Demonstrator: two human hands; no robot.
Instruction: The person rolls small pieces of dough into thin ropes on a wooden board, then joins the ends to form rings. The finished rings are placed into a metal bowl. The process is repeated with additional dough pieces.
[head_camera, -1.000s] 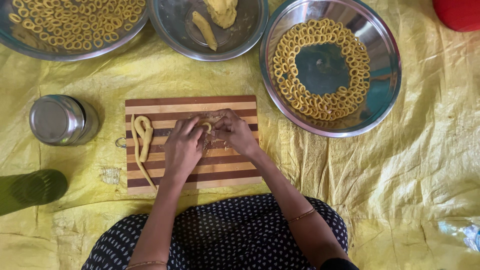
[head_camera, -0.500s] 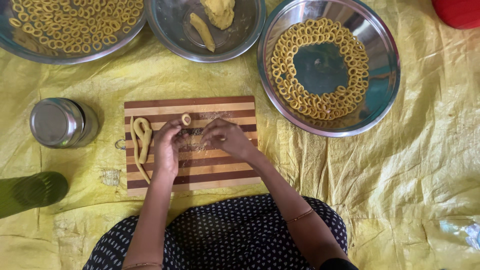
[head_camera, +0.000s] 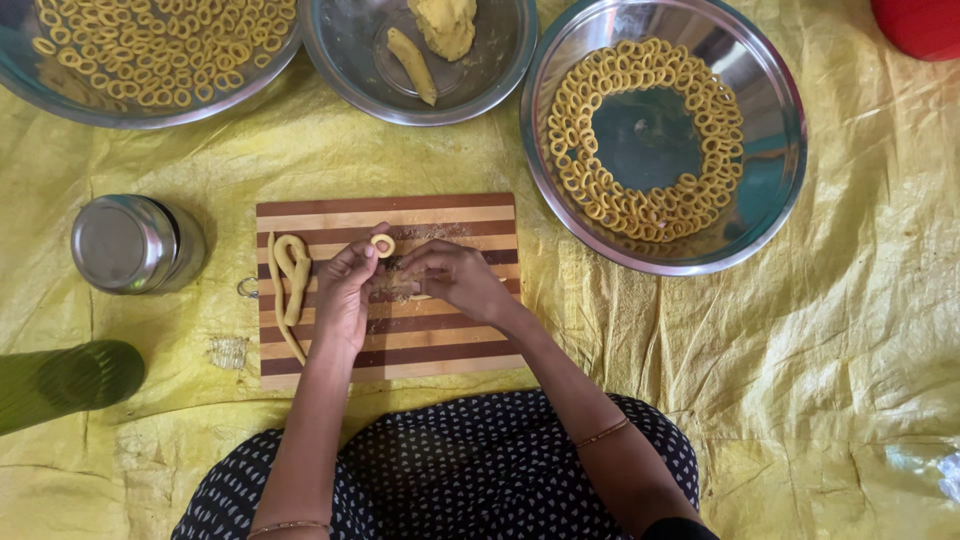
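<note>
**Softly does it: a fresh dough ring in a light pinch**

Carefully read from the left edge of the yellow sheet (head_camera: 820, 330) on the floor: a steel tin (head_camera: 135, 243) stands there, and a green object at the sheet's lower left is cut off by the frame, so its kind cannot be told. On the striped cutting board (head_camera: 440, 350), a looped dough rope (head_camera: 290, 275) lies by the left edge, near enough for a forearm to drag it.

The left hand (head_camera: 348, 290) pinches a small dough ring (head_camera: 382, 245) at its fingertips, raised over the board's upper middle. Soft dough may flatten or open at its join if squeezed, or drop if the pinch loosens.

The right hand (head_camera: 455, 280) curls its fingers onto another bit of dough at the board's centre; the fingers cover most of it, so its shape and the grip are unclear.

Farther right, the ring-lined steel bowl (head_camera: 775, 200) sits by the sheet's top edge. Both other bowls there are cropped.
</note>
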